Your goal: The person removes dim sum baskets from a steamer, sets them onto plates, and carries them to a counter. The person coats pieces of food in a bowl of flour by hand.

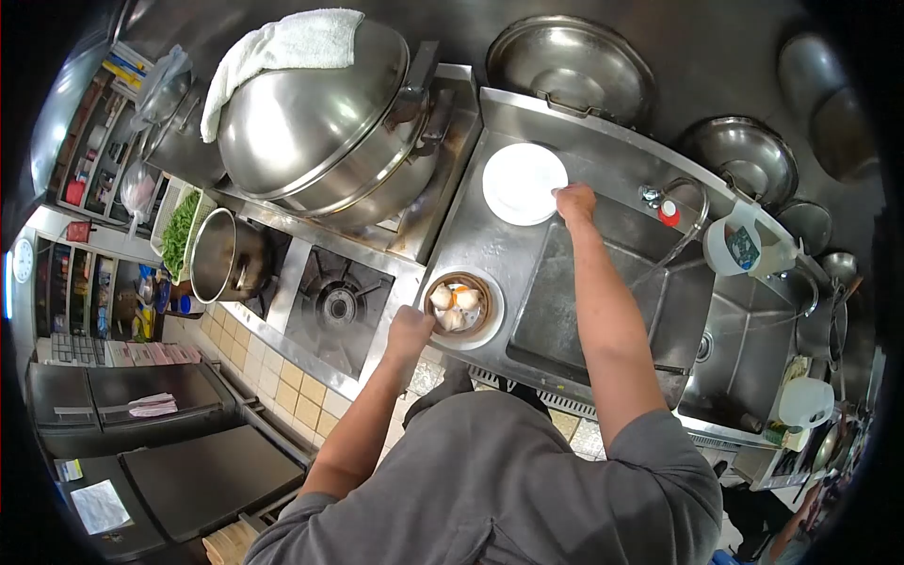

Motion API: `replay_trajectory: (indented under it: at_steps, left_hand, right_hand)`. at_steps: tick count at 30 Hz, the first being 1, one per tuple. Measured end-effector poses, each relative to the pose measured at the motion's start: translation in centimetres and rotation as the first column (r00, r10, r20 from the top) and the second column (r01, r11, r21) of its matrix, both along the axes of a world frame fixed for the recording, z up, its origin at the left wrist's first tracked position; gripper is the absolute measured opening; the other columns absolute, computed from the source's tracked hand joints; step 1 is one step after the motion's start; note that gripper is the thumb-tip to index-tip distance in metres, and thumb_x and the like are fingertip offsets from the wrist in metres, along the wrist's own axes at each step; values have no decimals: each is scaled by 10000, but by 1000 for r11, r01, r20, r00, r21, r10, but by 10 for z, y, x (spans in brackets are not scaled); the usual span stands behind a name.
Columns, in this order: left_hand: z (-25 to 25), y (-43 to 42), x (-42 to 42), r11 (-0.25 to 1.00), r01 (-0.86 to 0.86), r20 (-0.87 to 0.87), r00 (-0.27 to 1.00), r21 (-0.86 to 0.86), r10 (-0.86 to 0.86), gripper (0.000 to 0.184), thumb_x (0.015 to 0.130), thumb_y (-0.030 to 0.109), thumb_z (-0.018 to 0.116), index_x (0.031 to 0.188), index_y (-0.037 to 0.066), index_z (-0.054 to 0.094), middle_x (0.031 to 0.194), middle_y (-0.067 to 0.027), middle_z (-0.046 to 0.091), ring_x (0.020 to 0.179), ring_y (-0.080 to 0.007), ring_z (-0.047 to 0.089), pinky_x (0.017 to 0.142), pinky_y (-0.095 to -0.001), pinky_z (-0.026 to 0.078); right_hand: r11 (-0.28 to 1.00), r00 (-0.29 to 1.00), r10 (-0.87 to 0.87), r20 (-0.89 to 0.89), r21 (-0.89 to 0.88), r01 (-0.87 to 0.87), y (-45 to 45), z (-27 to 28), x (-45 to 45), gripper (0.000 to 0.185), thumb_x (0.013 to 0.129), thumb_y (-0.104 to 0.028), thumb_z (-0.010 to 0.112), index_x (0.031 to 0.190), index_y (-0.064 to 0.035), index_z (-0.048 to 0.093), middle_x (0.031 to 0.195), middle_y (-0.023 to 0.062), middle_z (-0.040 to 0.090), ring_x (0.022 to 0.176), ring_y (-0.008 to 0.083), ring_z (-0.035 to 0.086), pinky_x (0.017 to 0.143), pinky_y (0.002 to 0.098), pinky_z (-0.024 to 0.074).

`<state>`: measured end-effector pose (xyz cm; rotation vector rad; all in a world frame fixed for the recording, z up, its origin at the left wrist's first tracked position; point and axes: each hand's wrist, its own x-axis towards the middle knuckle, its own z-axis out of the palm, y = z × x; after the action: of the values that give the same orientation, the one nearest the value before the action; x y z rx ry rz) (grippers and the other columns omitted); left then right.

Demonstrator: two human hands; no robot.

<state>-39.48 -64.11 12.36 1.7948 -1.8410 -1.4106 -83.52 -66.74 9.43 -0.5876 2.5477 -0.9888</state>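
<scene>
My right hand [575, 202] grips the right edge of a round white plate [523, 179] on the steel counter; it may be a stack. Lower down, a small bamboo steamer [489, 303] sits on another white plate [485, 336] near the counter's front edge. Inside the steamer are several pale buns [453, 319] with a bit of orange among them. At the left rim of that lower plate, my left hand [411, 331] is closed, its fingertips partly hidden against the plate and steamer.
A big domed steel steamer [311, 108] carries a white towel [292, 47]. Below it are a gas burner [337, 299], a steel pot [229, 254] and a basket of greens [179, 235]. To the right are a sink [603, 292], a faucet [652, 196] and a white tub [733, 245].
</scene>
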Motion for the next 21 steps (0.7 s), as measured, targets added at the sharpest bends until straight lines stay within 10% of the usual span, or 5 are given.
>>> replay_trajectory:
  at_steps: [5,8,11,16,21]
  left_hand:
    - [125,-37,9,855,118,-121,971,-504,-206,223,866,146,706,1026,-3,662,878,-94,666,788,-161,616,729,-308,511]
    - [249,-103,28,597,2,-119,979,-802,-163,170,946,146,666,1048,10,681,966,-51,672,855,-113,609,741,-264,505]
    - [359,-160,15,363,-134,-194,972,-922,-134,305,1003,189,618,1234,-6,652,1138,-105,699,1036,-150,635,899,-281,504]
    - [414,-334,-24,285,283,207,941,-916,-269,445,1005,337,579,1382,100,588,1316,-137,649,1214,-239,607,1036,-336,436]
    - [412,-389,-56,242,630,593,776,-738,-214,442,942,317,614,1351,150,608,1290,-161,651,1200,-330,617,1050,-383,449]
  right_hand:
    - [877,756,61,652,-397,271,29,6,-28,394,823,-191,716,1162,-16,620,978,75,665,819,203,643,655,341,538]
    - [913,976,40,216,-404,52,108,12,-62,371,879,-177,641,1179,37,604,1014,131,676,879,220,660,664,356,548]
    - [718,923,-156,351,-602,350,193,27,-88,299,881,-157,639,1109,28,587,927,124,664,894,224,658,721,419,539]
    - [965,830,-205,-519,33,259,261,80,-68,277,878,-137,618,1106,-58,482,909,231,655,857,415,672,760,526,534]
    - [921,808,311,-501,367,-127,221,110,23,282,862,-135,614,1057,-47,431,901,254,648,846,490,641,762,579,509]
